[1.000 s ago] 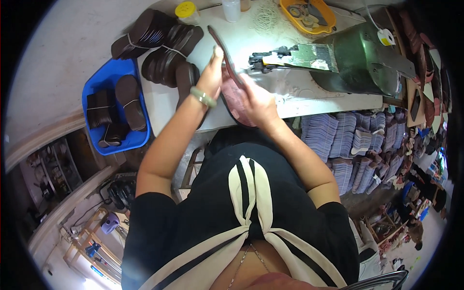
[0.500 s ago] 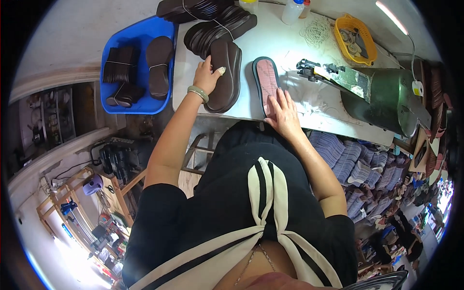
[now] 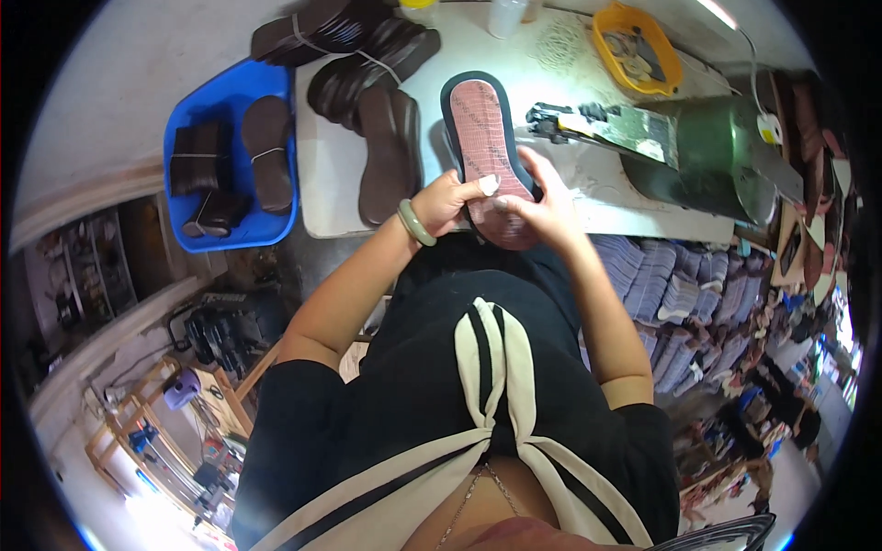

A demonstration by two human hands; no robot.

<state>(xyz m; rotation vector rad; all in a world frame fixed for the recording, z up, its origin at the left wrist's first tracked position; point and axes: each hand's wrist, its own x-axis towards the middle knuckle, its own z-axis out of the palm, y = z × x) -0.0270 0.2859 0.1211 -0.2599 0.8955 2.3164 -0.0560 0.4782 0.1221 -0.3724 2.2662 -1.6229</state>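
Both my hands hold a shoe sole [image 3: 481, 124] with a pinkish, printed top and a dark rim. It is raised toward me near the table's front edge. My left hand [image 3: 444, 204], below a pale green bangle, grips its left side with the thumb on the top face. The right hand [image 3: 548, 202] clasps the opposite side, thumb also on top; some fingers are hidden beneath. To the left, a pair of dark brown soles [image 3: 380, 156] lies on the white table [image 3: 335, 188]. Behind them are bundles of brown soles [image 3: 354, 87] tied with bands.
A blue tub [image 3: 175, 207] with banded sole bundles stands left of the table. At right sits a green machine [image 3: 703, 147] with a metal arm reaching inward. A yellow basket [image 3: 604, 57], a coil of pale string [image 3: 558, 46] and bottles [image 3: 505, 16] occupy the back.
My left hand has left the brown soles and taken hold of the pink-topped sole beside my right hand. The sole has come up off the table toward me.
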